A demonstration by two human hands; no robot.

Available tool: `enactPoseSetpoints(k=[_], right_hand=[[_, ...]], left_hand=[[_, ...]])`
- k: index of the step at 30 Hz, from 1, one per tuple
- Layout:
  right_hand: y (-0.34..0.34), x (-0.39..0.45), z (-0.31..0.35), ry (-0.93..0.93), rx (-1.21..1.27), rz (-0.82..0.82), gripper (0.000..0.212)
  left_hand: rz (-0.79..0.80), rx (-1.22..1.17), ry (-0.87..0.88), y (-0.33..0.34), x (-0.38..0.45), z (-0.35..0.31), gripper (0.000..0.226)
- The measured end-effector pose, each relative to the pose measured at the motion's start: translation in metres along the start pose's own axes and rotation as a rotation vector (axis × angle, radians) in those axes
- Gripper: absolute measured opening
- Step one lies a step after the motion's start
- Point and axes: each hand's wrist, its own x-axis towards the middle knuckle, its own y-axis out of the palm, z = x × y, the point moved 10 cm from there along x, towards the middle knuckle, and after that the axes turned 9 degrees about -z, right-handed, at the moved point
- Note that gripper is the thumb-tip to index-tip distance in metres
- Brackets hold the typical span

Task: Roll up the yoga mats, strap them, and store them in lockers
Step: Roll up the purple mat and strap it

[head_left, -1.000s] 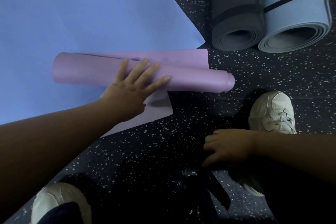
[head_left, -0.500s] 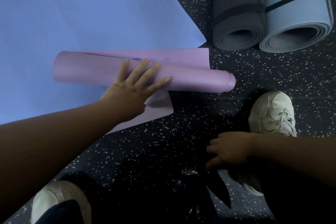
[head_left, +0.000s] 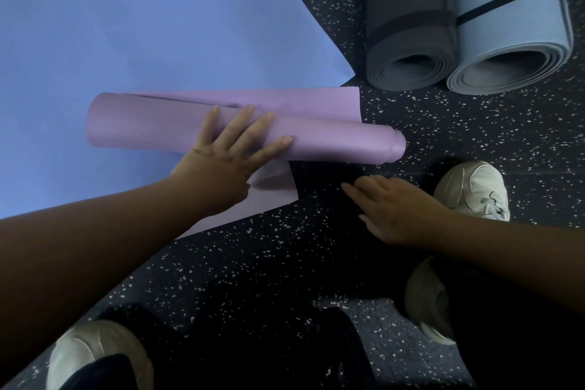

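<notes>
we're kneeling over blue mat lying flat on speckled floor. grey roll and light-blue roll lying strapped, side by side, far right. purple mat lying part rolled at blue mat's edge. our left hand pressing flat on it, fingers spread. our right hand hovering near, fingers straight, holding nothing.

Purple rolled mat, blue flat mat, grey roll, pale-blue roll, black white-speckled floor, white shoes.
</notes>
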Motion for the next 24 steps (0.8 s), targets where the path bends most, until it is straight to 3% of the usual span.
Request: enactPoseSetpoints(k=[4,9,11,12,15,18,24], right_hand=[[-0.006,0.008,0.024,-0.163,0.101,0.028,0.025],[0.002,-0.011,0.066,-0.442,0.392,0.214,0.018],[0.001,-0.021,0.080,-0.541,0.427,0.288,0.008],[0.000,-0.024,0.085,-0.577,0.418,0.319,0.014],[0.008,-0.024,0.078,-0.531,0.385,0.342,0.007],[0.014,-0.015,0.051,-0.376,0.268,0.263,0.030],[-0.003,-0.002,0.019,-0.123,0.145,0.038,0.045]], left_hand=[[-0.015,0.012,0.003,-0.001,0.002,0.000,0.115],[-0.015,0.018,0.003,0.000,0.001,0.000,0.116],[-0.013,0.016,0.000,0.000,0.001,0.000,0.116],[-0.011,0.015,-0.001,0.000,0.001,0.000,0.117],[-0.010,0.019,0.001,0.000,0.001,0.000,0.117],[-0.002,0.022,0.000,0.000,0.001,0.000,0.116],[-0.013,0.014,-0.018,-0.002,0.004,0.001,0.115]])
